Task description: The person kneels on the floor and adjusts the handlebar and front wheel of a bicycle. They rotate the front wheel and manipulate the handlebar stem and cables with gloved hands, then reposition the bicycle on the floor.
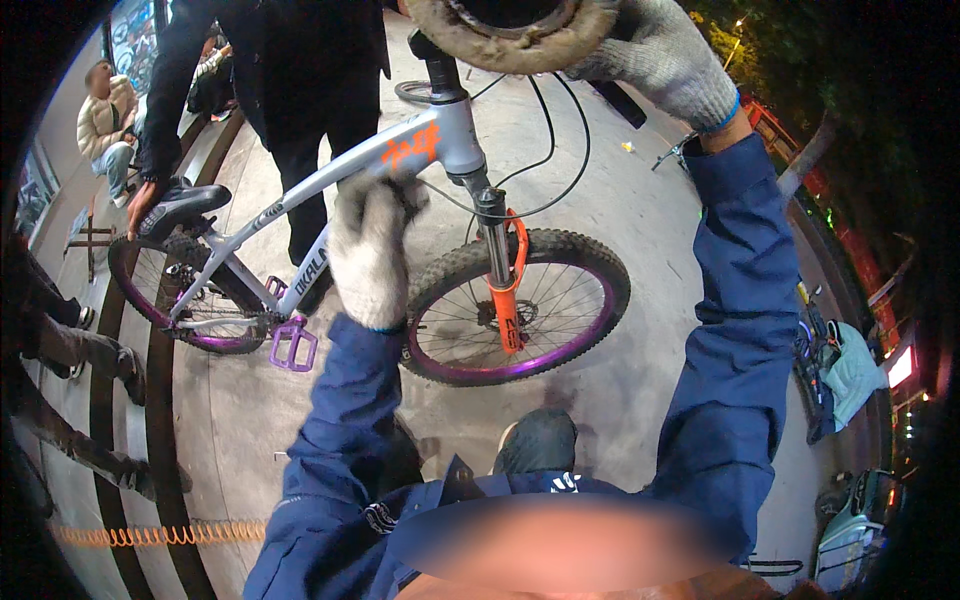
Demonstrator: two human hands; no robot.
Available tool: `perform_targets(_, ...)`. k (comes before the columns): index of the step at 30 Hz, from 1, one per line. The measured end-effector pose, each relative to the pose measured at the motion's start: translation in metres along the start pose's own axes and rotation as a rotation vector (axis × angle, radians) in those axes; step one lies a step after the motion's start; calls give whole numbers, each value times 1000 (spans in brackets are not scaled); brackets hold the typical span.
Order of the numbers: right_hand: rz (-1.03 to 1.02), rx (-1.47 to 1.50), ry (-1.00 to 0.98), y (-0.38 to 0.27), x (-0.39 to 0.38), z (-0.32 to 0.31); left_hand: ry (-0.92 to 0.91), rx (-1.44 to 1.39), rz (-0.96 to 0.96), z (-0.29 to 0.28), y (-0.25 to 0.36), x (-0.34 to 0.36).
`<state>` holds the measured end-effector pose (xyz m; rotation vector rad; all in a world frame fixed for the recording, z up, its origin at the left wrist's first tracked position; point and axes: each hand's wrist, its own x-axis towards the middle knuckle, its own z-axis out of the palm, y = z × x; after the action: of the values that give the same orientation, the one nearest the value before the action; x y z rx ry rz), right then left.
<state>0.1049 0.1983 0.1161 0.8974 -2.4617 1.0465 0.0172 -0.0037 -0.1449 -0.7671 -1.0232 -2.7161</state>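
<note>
A grey mountain bike [330, 180] with an orange fork and purple rims stands in front of me. My left hand [368, 250], in a whitish work glove with darkened fingertips, is at its frame just behind the head tube. Its fingers are curled in; what they hold, if anything, I cannot make out. My right hand [665, 65], in a grey knit glove, is raised at the top right. Its fingers bend in behind a round, fuzzy tan-rimmed thing [510, 45], which covers the handlebar area and hides what they grip. Below lies the knobby front wheel [515, 305].
Behind the bike stands a person in dark clothes [285, 90], one hand on the saddle [183, 207]. Steps [160, 400] run along the left, with a seated person [107, 125] and several legs. An orange coiled hose [160, 535] crosses lower left. A covered scooter [850, 375] stands right.
</note>
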Motion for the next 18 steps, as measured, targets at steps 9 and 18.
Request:
perform_targets(9,43,104,111,15,-1,3,-172,288,919,110,121,56)
perform_targets(18,305,-364,133,-22,-8,9,-371,20,767,114,114,57)
